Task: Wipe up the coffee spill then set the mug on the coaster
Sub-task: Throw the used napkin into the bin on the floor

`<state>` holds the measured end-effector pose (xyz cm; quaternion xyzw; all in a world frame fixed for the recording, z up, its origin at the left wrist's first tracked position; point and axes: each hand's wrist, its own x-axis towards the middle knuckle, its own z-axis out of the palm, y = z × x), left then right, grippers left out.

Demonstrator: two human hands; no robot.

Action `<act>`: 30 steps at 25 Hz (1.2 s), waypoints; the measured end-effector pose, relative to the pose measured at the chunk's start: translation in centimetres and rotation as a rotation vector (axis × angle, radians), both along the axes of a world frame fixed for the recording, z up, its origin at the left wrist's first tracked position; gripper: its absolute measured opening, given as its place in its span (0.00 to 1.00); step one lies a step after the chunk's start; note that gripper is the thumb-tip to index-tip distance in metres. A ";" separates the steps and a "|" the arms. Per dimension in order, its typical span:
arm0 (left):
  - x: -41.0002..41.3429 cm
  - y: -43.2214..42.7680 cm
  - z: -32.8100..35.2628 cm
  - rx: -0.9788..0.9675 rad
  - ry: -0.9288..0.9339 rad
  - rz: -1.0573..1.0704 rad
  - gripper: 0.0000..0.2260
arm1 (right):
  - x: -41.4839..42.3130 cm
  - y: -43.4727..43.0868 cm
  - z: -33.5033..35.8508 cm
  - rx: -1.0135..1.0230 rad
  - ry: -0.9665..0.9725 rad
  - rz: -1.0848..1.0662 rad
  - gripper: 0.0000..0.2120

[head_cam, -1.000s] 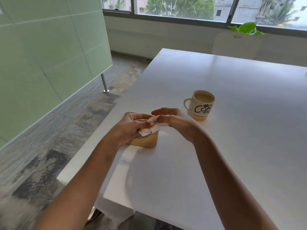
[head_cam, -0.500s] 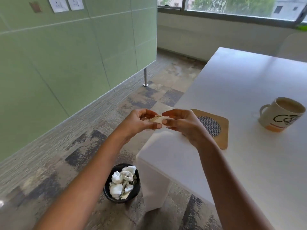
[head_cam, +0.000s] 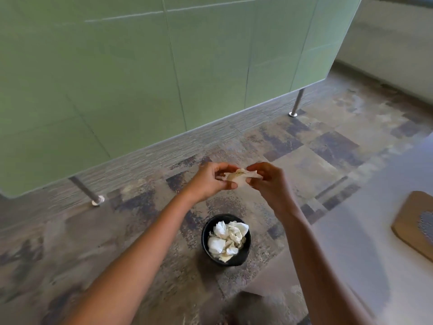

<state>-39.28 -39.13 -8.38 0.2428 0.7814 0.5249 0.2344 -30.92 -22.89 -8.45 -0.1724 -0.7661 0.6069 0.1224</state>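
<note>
- Now the stained tissue (head_cam: 241,177) sits pinched between both hands, its long axis running 9 to 3 o'clock.
- The left hand (head_cam: 210,181) grips its left end, the right hand (head_cam: 269,184) its right end; both are closed on it.
- The black bin (head_cam: 226,239), stuffed with crumpled tissues, lies on the floor toward 6 o'clock, roughly equally near either hand.
- The coaster (head_cam: 412,221) rests on the table (head_cam: 351,242) at 3 o'clock; the mug is out of view.

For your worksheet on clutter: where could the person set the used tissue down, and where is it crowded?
Bare white tabletop lies between its near corner and the wooden coaster. The carpet around the black bin is free. The bin itself is crowded with crumpled tissues. Both hands hold the stained tissue.
</note>
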 end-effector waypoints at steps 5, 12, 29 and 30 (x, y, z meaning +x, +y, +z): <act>-0.5 -0.3 -5.4 -0.174 0.116 0.100 0.21 | -3.5 -0.9 -6.2 0.333 -0.166 0.103 0.21; -2.6 2.1 -12.6 -0.406 0.281 0.073 0.18 | -5.2 -1.7 -12.3 0.519 -0.361 -0.032 0.23; -3.8 2.6 -20.6 -0.620 0.301 0.045 0.29 | -6.3 -2.9 -17.8 0.346 -0.494 -0.205 0.25; -3.7 2.4 -20.5 -0.615 0.304 0.050 0.28 | -6.1 -2.9 -17.4 0.334 -0.495 -0.214 0.24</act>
